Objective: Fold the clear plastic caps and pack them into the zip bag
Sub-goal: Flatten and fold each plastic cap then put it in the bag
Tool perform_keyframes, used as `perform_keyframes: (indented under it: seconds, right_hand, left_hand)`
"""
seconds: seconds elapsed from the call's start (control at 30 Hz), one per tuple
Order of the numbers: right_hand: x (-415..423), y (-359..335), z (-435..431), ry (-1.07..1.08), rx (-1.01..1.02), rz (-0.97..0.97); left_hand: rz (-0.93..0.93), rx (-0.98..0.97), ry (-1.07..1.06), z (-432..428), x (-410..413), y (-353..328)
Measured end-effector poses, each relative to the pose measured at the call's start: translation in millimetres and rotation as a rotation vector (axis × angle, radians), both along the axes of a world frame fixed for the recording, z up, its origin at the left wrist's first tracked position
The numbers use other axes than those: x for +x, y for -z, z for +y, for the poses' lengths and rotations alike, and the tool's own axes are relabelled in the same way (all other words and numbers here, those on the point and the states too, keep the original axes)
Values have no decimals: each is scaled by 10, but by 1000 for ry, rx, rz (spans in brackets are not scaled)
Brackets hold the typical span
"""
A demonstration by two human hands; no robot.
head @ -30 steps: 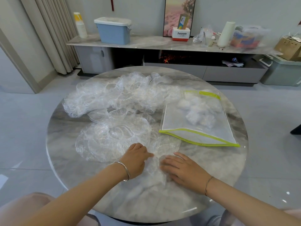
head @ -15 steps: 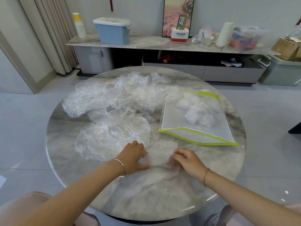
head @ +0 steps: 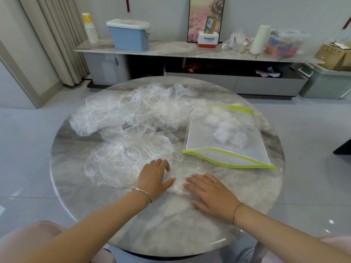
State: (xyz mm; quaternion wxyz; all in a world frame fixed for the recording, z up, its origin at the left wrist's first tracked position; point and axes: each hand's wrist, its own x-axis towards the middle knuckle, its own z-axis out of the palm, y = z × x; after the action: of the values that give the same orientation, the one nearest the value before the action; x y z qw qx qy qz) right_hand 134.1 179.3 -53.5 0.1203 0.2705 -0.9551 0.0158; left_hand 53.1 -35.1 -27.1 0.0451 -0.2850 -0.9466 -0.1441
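Folded cap, one, a small white wad: lies on the marble table near its front middle, between your two hands and touching both. Your left hand: palm down, fingers loosely extended and grasping nothing, thumb laid against the wad's left side, fingertips reaching the near edge of the flattened caps. Your right hand: flat, fingers straight and spread, tips pressing the wad's right side, nothing gripped. Flattened caps: a round clear stack just beside your left hand, unfolded. Loose caps: a crumpled heap across the far side of the table, also unfolded. Zip bag: yellow-green trim, lying flat beyond and to the right of your right hand, apart from it; several packed caps show as white bundles inside. Whether its mouth is open cannot be told. Stage, by judgement: pressing the fold flat, transfer pending, most stock not yet folded. Hazards: thin film tends to spring back, so lifting your palms before you pinch the wad could let it unfold; your left fingertips could drag the top flattened cap along; a limp bag mouth may collapse under a one-handed insert and push the bundle back out; the bag may slide on the polished top.
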Motion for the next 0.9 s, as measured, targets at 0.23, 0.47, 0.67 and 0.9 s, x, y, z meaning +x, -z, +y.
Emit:
perform_keyframes:
  seconds: [0.23, 0.47, 0.67, 0.9]
  right_hand:
    - [10, -50, 3, 93, -87, -90]
    - [-17, -87, -57, -3, -66, 61]
    - [-49, -63, -30, 94, -210, -8]
    - [-47, -181, -1, 394, -860, -426]
  left_hand:
    - [338, -58, 620, -89, -27, 68]
    - [113, -156, 520, -75, 16, 149]
    - [18, -48, 416, -42, -12, 143]
    - [-8, 88, 277, -27, -44, 147]
